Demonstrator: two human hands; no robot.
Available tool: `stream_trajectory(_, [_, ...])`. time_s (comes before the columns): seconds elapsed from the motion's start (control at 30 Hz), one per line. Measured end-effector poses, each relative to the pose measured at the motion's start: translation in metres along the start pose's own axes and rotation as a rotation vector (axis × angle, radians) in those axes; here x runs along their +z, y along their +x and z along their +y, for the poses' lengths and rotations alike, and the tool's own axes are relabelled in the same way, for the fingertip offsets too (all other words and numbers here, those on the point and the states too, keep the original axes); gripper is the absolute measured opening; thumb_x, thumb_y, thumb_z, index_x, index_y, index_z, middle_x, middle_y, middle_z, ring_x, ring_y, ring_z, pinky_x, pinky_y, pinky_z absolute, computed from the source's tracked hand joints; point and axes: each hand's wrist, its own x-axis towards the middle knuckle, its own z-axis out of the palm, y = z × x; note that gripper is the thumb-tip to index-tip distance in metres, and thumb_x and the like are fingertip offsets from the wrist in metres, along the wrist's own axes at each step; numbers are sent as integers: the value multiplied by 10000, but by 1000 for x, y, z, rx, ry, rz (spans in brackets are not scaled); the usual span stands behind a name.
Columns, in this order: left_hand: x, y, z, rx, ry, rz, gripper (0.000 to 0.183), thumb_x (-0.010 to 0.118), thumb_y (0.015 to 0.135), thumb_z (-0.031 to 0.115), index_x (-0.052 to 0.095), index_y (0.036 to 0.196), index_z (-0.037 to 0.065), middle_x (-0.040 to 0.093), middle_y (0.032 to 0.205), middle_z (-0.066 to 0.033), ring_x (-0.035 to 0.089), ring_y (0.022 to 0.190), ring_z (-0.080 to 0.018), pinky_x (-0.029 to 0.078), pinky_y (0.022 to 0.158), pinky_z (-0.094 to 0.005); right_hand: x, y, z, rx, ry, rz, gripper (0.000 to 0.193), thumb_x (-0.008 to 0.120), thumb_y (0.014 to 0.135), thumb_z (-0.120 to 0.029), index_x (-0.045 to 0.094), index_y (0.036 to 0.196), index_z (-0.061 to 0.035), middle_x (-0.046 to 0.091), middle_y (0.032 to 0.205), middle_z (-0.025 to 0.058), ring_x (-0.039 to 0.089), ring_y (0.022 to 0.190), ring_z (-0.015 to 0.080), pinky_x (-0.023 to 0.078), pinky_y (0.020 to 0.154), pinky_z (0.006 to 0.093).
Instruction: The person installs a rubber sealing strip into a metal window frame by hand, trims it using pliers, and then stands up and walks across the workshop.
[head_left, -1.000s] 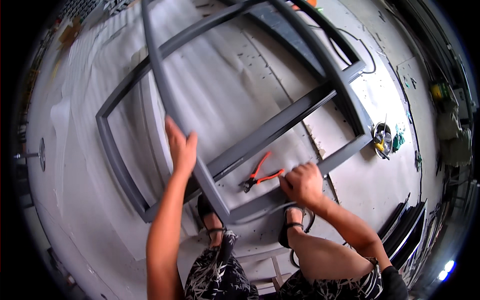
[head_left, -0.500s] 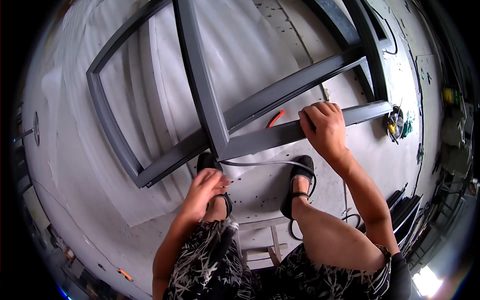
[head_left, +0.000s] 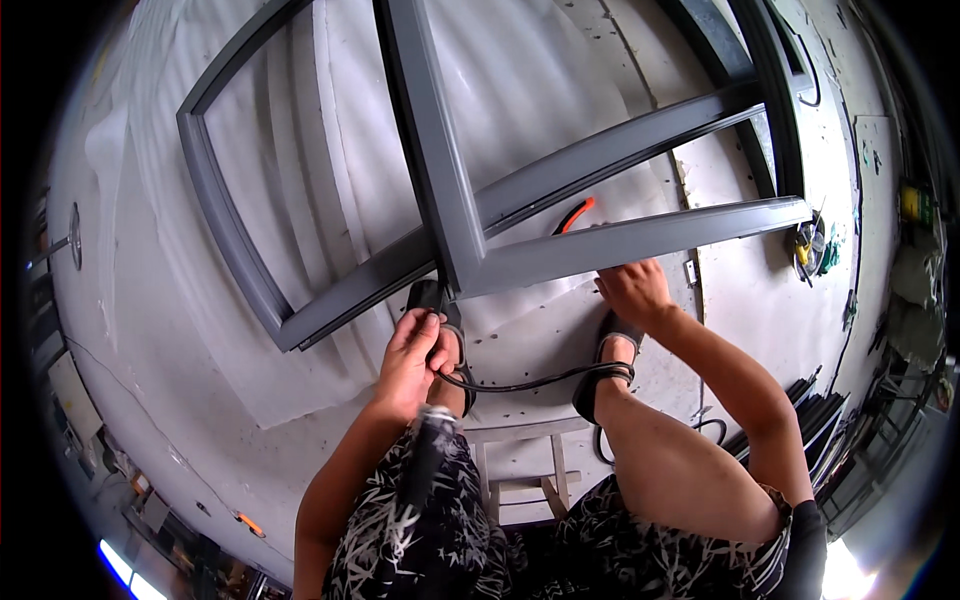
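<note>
A grey metal window frame [head_left: 600,250] stands in front of me, its near corner between my feet. My left hand [head_left: 415,350] is just below that corner, its fingers pinched on a thin black rubber strip [head_left: 530,385]. From there the strip runs right, in a loose curve, to my right ankle. My right hand [head_left: 640,292] grips the near bar from below, its fingertips hidden behind the bar. Under and beyond this frame lies a second grey frame [head_left: 230,240]. Pliers [head_left: 575,215] with an orange-and-black handle show in the gap between the bars.
White sheeting [head_left: 270,385] covers the floor at left. A low wooden stool [head_left: 520,485] is between my legs. To the right are a container of small tools [head_left: 808,250] and dark lengths of profile [head_left: 810,425]. An orange-handled tool [head_left: 249,524] lies at lower left.
My left hand has risen to the corner and taken hold of the strip. My right hand has shifted from the bar's top to below it. In view, the frames sit slightly farther right.
</note>
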Motion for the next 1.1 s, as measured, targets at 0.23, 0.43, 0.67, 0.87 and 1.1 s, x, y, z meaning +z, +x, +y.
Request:
stream_trajectory(0.23, [8, 8, 5, -36, 49, 82, 196, 583, 963, 246, 580, 974, 51, 514, 698, 10, 377, 516, -43, 306, 489, -210, 28, 38, 24, -185, -101, 208, 427, 671, 781, -102, 607, 1203, -90, 532, 1343, 123, 458, 1287, 289, 378, 1073, 444])
stream_trajectory(0.43, [3, 10, 5, -53, 95, 94, 189, 585, 960, 240, 586, 953, 51, 507, 694, 19, 361, 512, -26, 281, 467, -190, 14, 47, 7, -29, 156, -28, 410, 680, 775, -100, 620, 1180, -82, 580, 1263, 129, 519, 1214, 292, 426, 1034, 430])
stream_trajectory(0.67, [8, 9, 7, -60, 63, 125, 173, 617, 932, 204, 600, 911, 33, 487, 649, 35, 332, 486, -27, 250, 450, -202, 9, 64, 6, -403, -185, 448, 443, 706, 758, -84, 617, 1192, -84, 553, 1279, 99, 543, 1162, 281, 442, 1020, 443])
stream_trajectory(0.87, [5, 10, 7, -75, 41, 120, 166, 607, 932, 201, 598, 928, 36, 491, 665, 34, 329, 493, -28, 248, 452, -200, 11, 42, -10, -96, 69, -88, 524, 760, 594, -209, 623, 1076, -55, 612, 1026, 141, 590, 976, 311, 503, 832, 435])
stream_trajectory(1.1, [0, 6, 13, -70, 101, 114, 125, 567, 946, 186, 576, 943, 62, 491, 677, 28, 342, 498, -27, 253, 450, -188, -42, 0, -86, -12, 964, -449, 489, 637, 697, -161, 571, 1153, 6, 613, 945, 188, 594, 853, 335, 473, 797, 384])
